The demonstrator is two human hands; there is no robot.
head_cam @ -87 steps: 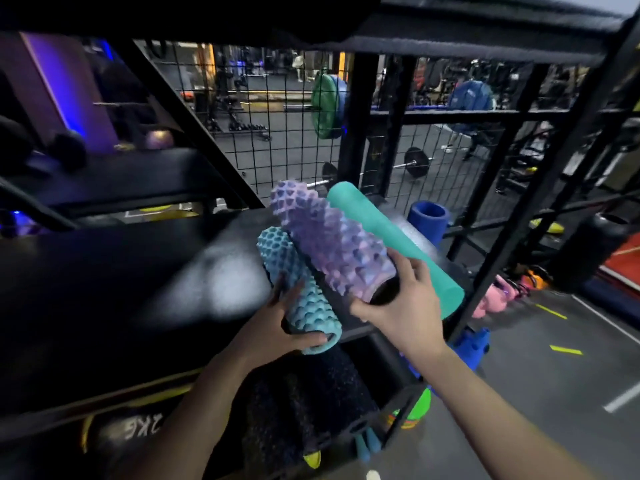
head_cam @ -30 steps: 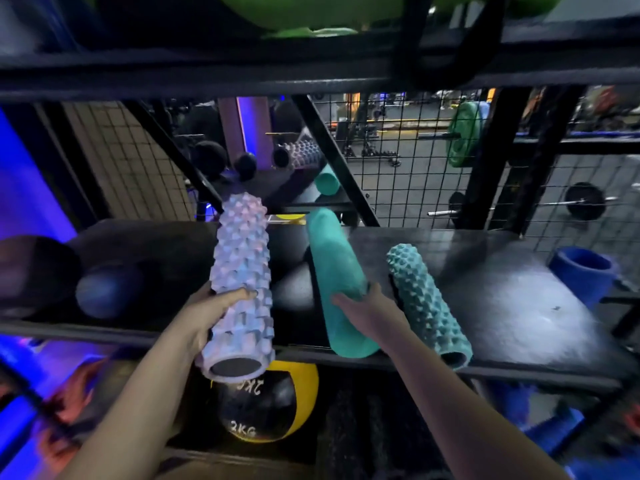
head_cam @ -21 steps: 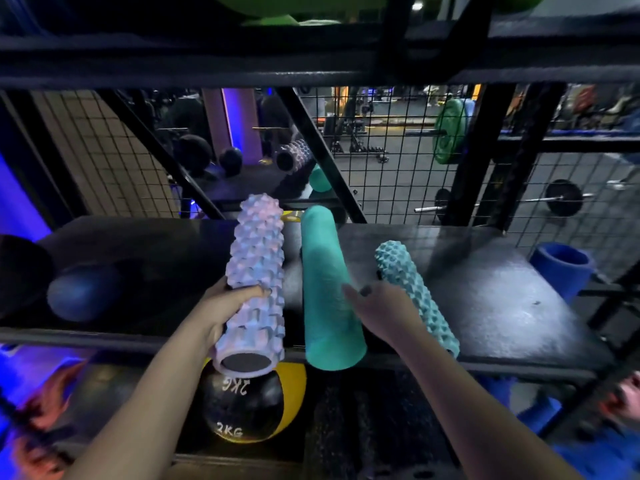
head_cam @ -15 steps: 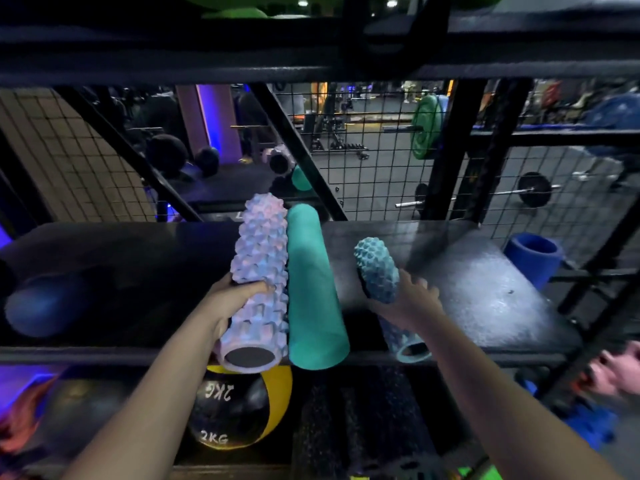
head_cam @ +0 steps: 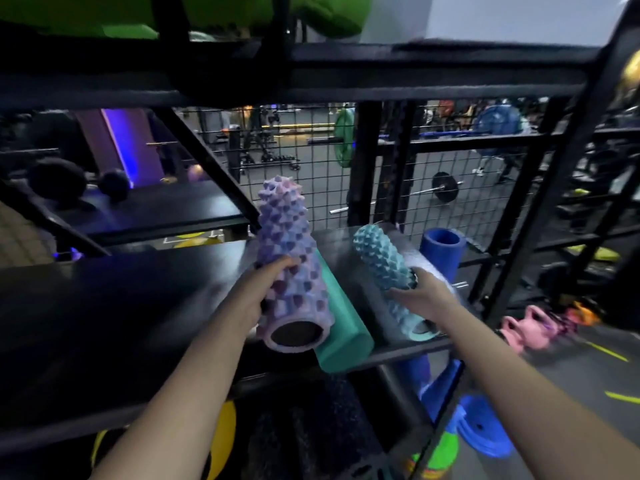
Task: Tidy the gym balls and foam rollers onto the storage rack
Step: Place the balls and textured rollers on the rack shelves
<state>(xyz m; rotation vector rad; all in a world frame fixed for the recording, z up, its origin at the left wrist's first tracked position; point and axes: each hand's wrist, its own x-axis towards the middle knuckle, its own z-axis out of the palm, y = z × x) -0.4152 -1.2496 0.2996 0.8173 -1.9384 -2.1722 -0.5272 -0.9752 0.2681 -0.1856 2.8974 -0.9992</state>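
Head view shows three foam rollers already up on the middle shelf (head_cam: 121, 306) of the storage rack, though none is judged squared away. The purple spiked roller (head_cam: 291, 271) is gripped round its middle by the left hand (head_cam: 254, 294) and is tilted against the smooth teal roller (head_cam: 341, 329); both near ends overhang the shelf's front edge. The light-blue knobbed roller (head_cam: 384, 261) is held near its front end by the right hand (head_cam: 420, 294), well apart from the left, and lies slantwise just beside a blue roller (head_cam: 441, 251) standing on end. Green gym balls (head_cam: 242, 12) are seen on the top tier and a yellow medicine ball (head_cam: 221, 441) below. Alignment and pushing back are judged outstanding. Open room is noted along the shelf's left half; movement is bounded by the wire mesh (head_cam: 311, 161) behind, the upper shelf overhead and the corner upright (head_cam: 540, 209) at the right. Pink kettlebells (head_cam: 526, 329) lie on the floor beyond.
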